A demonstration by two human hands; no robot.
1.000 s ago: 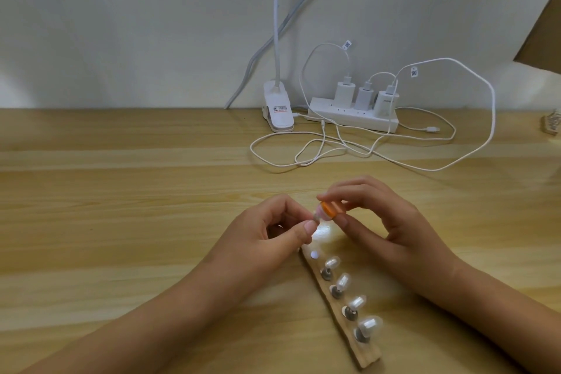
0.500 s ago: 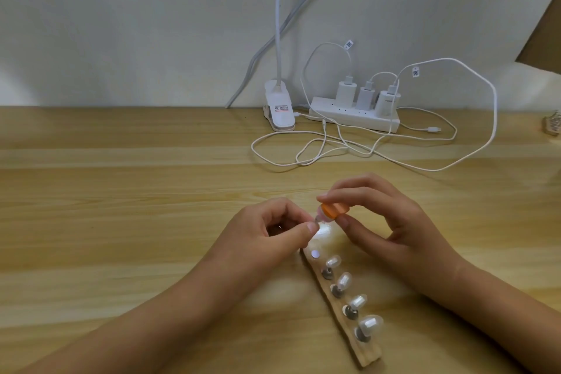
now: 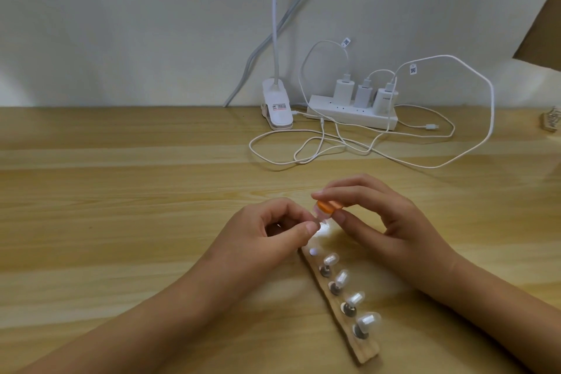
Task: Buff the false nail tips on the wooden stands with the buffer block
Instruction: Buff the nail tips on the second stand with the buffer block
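Above the wooden stand's point(image 3: 343, 307) far end, left hand point(image 3: 273, 231) pinches one nail tip point(image 3: 322, 226), right hand point(image 3: 376, 215) grips orange buffer block point(image 3: 329, 208) against it: buffing underway, next likely reseat on empty mount point(image 3: 313, 251).

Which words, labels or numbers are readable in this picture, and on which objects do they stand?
None is readable.
Lamp clip: sticker with black and red print, too blurred.
Cable tags and: QR-like squares, no legible text.
Right charger: faint mark, too small.
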